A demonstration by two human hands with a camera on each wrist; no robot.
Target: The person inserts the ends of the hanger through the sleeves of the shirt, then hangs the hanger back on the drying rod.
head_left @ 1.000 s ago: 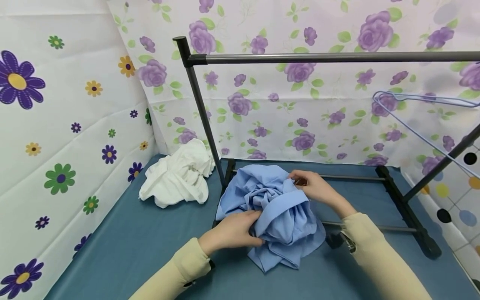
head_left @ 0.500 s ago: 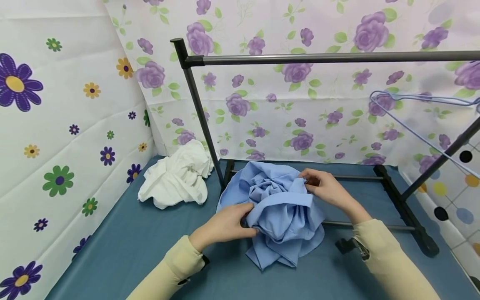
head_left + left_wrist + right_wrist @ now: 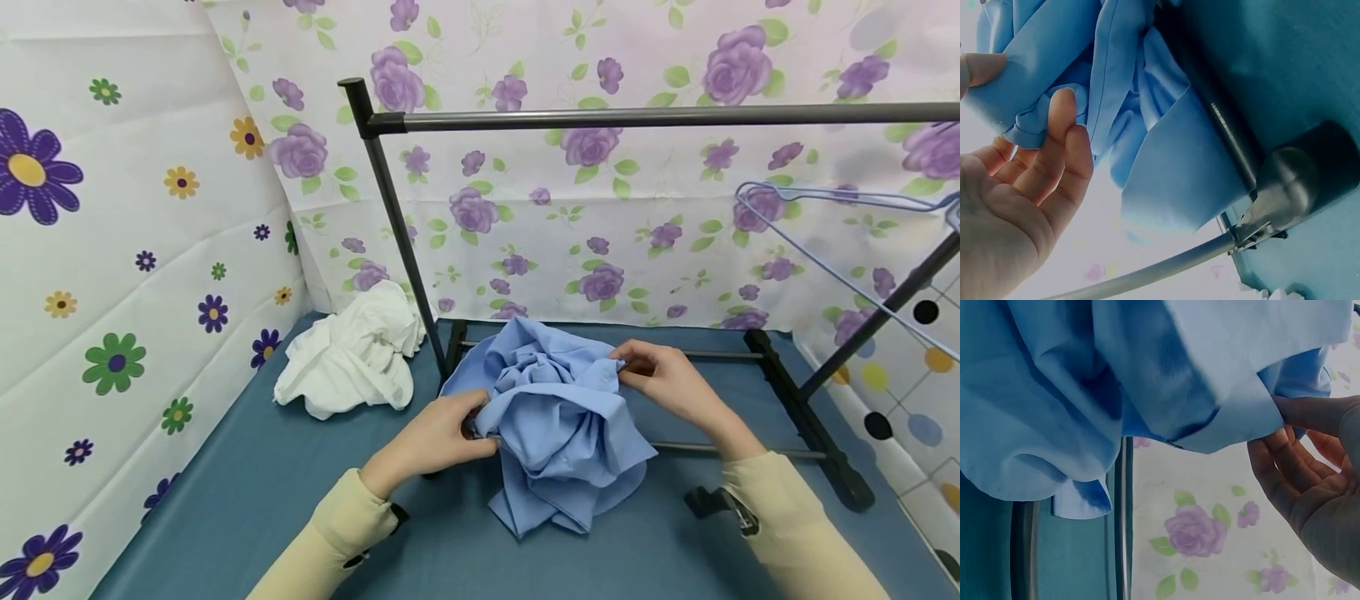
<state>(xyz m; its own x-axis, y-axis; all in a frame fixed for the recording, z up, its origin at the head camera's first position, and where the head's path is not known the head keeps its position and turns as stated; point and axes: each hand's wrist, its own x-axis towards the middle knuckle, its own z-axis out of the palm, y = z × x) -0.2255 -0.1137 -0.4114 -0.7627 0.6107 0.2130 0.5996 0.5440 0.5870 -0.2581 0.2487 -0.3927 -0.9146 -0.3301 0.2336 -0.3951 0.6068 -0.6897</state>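
Note:
A crumpled light blue shirt (image 3: 562,429) lies bunched over the base of the rack in the head view, its folds heaped in the middle. My left hand (image 3: 435,437) grips its left edge; in the left wrist view the thumb lies on the cloth (image 3: 1041,69) and the fingers curl under a rolled fold. At the upper right edge, my right hand (image 3: 671,383) pinches the fabric between thumb and fingers. The right wrist view shows that pinched edge (image 3: 1235,422) raised, with the cloth draping to the left.
A black and grey garment rack (image 3: 630,118) stands on the blue-covered table (image 3: 247,508). Left of its post lies a crumpled white garment (image 3: 352,354). At the right, a thin blue hanger (image 3: 825,265) hangs in front. Flowered sheets (image 3: 480,250) back the table.
My hands have moved apart, the left one leftward and the right one rightward. The shirt's upper folds have spread between them. The white garment stays put.

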